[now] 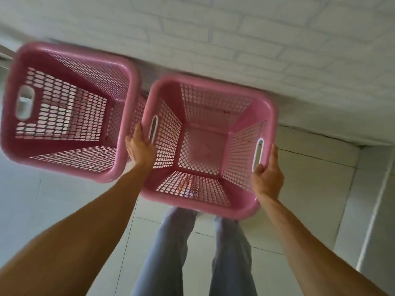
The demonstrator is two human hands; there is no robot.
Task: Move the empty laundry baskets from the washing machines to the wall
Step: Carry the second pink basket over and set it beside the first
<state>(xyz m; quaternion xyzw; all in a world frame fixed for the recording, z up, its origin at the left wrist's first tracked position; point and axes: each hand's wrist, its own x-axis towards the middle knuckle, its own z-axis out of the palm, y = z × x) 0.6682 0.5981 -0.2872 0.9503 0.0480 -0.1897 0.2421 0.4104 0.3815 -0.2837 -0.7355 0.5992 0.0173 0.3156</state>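
Note:
Two empty pink mesh laundry baskets are at the foot of a white brick wall [245, 35]. The right basket [205, 201] is between my hands, close to the wall. My left hand [140, 146] grips its left rim beside the handle slot. On the opposite side my right hand [268, 178] grips the right rim, fingers at the slot. The left basket [19, 146] stands next to it, its right rim close to my left hand, and nobody holds it.
The floor [303, 189] is pale tile. My legs in grey trousers [171, 253] are just behind the held basket. A white ledge or door frame [372, 210] runs along the right side.

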